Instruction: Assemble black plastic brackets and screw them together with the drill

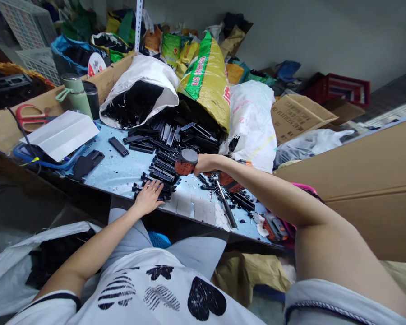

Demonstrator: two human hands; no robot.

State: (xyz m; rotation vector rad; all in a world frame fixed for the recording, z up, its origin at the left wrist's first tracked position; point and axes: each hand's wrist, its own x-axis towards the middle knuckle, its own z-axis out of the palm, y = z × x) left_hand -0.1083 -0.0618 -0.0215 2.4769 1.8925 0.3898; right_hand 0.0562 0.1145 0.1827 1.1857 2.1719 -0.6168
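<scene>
My left hand (149,197) lies with fingers spread on the near end of a row of black plastic parts (163,168). Wrapped round a cordless drill (186,161), my right hand (205,164) is at the far right side of that row. The drill is orange and dark grey, and its bit is hidden. More loose black plastic parts (203,135) are heaped behind the row. Right of the row, a hammer-like tool with a dark handle (227,208) rests among small black pieces.
Sacks surround the heap: a white one (149,67), a yellow-green one (206,76) and another white one (253,117). Red-handled scissors (30,116), a green flask (76,92) and a blue tray (27,153) are at left. An orange-black battery pack (274,227) sits near the table's right front edge.
</scene>
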